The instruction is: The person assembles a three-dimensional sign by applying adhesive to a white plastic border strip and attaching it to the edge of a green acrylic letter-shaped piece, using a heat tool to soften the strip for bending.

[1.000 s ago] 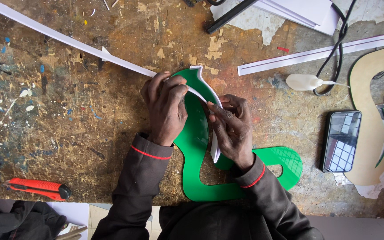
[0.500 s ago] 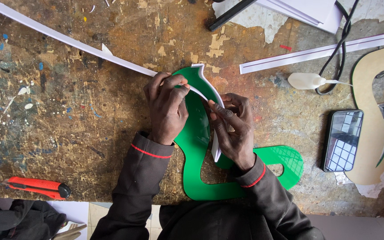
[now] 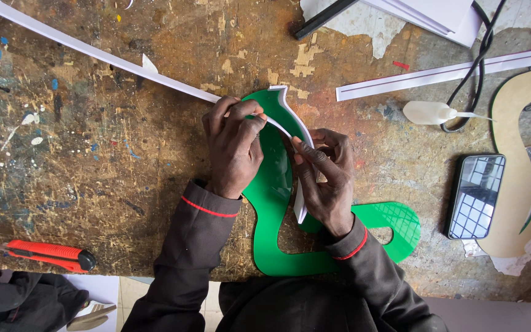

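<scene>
Head view: a red utility knife lies at the lower left of the scarred surface. The left hand pinches a white strip against the green curved template; the right hand pinches it lower down (apparently along the edge). Keep the strip flush and press progressively. A phone lies right.

1. Both arms wear long dark charcoal-grey fabric sleeves; the cloth looks soft and creased.
2. Each cuff carries a thin red piping line; both hands are bare, ungloved.
</scene>
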